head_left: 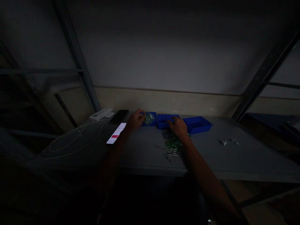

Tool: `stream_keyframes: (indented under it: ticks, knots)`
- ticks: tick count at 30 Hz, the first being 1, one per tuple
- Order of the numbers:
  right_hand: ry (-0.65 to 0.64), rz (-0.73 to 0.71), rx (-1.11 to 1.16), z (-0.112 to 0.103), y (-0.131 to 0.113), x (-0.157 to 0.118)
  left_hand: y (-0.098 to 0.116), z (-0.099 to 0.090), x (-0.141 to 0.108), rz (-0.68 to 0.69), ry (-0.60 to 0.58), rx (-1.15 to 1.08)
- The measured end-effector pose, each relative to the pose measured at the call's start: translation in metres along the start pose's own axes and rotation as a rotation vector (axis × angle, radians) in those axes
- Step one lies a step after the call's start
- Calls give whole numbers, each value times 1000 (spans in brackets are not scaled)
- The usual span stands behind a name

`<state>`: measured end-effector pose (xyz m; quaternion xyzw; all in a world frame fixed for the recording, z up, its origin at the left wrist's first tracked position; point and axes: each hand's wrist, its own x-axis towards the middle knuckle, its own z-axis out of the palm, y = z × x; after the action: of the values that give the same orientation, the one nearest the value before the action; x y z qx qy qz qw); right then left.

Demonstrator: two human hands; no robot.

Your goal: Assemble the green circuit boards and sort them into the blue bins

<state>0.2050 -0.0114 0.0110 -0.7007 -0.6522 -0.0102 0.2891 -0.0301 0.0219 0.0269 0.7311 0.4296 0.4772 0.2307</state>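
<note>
Three blue trays stand in a row near the back of a grey table. My left hand (137,119) is at the left edge of the left tray (153,114), which holds clear and greenish pieces; its fingers are bent and what they hold, if anything, is too dark to tell. Over the front right of the middle tray (161,117) is my right hand (178,126), fingers curled down towards dark pieces inside. The right tray (199,124) sits just beyond it. In front of the trays lie green pieces (173,142) and thin metal rods (172,152) in a loose pile.
A lit phone (116,133) lies left of my left forearm, with a dark flat device (120,116) behind it. A white box (101,114) with looping cables is at the table's left. Small shiny parts (223,142) lie to the right. Metal posts flank the grey table (140,153).
</note>
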Motion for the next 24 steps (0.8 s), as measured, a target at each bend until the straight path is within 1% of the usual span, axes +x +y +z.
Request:
stream_keyframes:
  ticks: [2,4,6,9,10,12,15,17,20,22,24]
  knots:
    - [-13,-32,63,0,-3,0,-3,-15,4,-109,117,-116]
    - [-20,-94,154,-1,-9,-1,-4,-22,4,-167,144,-242]
    - [-20,-176,262,-1,-17,-5,-3,-17,1,-197,142,-339]
    - [-16,-270,447,4,-29,-11,-2,2,-2,-201,97,-408]
    - [-19,-284,512,6,-32,-13,-2,9,-2,-194,64,-414]
    - [-33,-261,637,12,-36,-16,0,22,1,-162,-6,-414]
    - [-104,-168,858,16,-38,-16,7,39,8,-62,-64,-414]
    - [-150,-87,1003,14,-35,-13,11,50,12,23,-57,-397]
    - [-165,-9,1158,8,-28,-7,14,64,15,124,-5,-309]
    - [-150,-18,1203,5,-23,-4,14,69,15,143,2,-262]
    - [-129,-50,1216,5,-20,-3,13,70,15,147,-10,-254]
